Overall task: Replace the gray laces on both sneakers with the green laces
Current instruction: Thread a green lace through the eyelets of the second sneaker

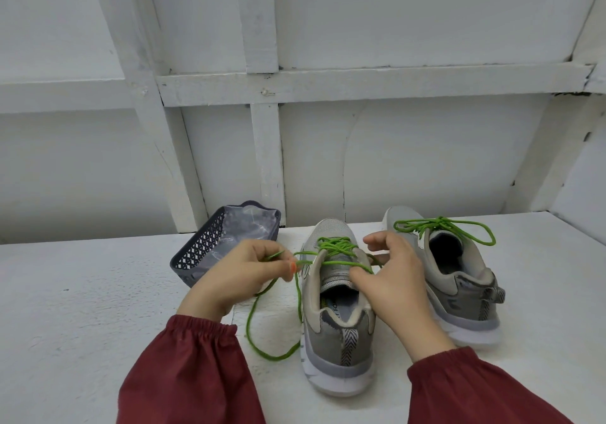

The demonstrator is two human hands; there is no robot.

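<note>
The left hand [242,272] sits just to the left of the near sneaker [337,325], thumb and forefinger pinching one end of the green lace [334,247] close to its tip. From that pinch the lace drops to the white table [98,308], swings round in a long slack loop beside the shoe's heel and climbs back up to the eyelets. The right hand [393,279] comes in over the shoe's collar from the right. Its thumb is bent down on a strand that crosses the tongue, and its fingers are curled above the upper eyelets, where the lace slips out of sight behind them, so I can't tell how much of it they hold. The lace criss-crosses the front of this sneaker but is not tied, and no gray lace shows on it.

The shoe stands upright on the table, heel towards the person. The other sneaker [459,276] stands just beside it on the right, angled a little outward, and its second green lace [442,226] is tied in a wide bow. Both wrists come out of dark red sleeves [196,374] with gathered cuffs.

Behind the left hand, near the wall, a dark latticed basket [200,248] holds something pale and crinkled that looks like plastic film. A white panelled wall [426,144] rises at the table's far edge
</note>
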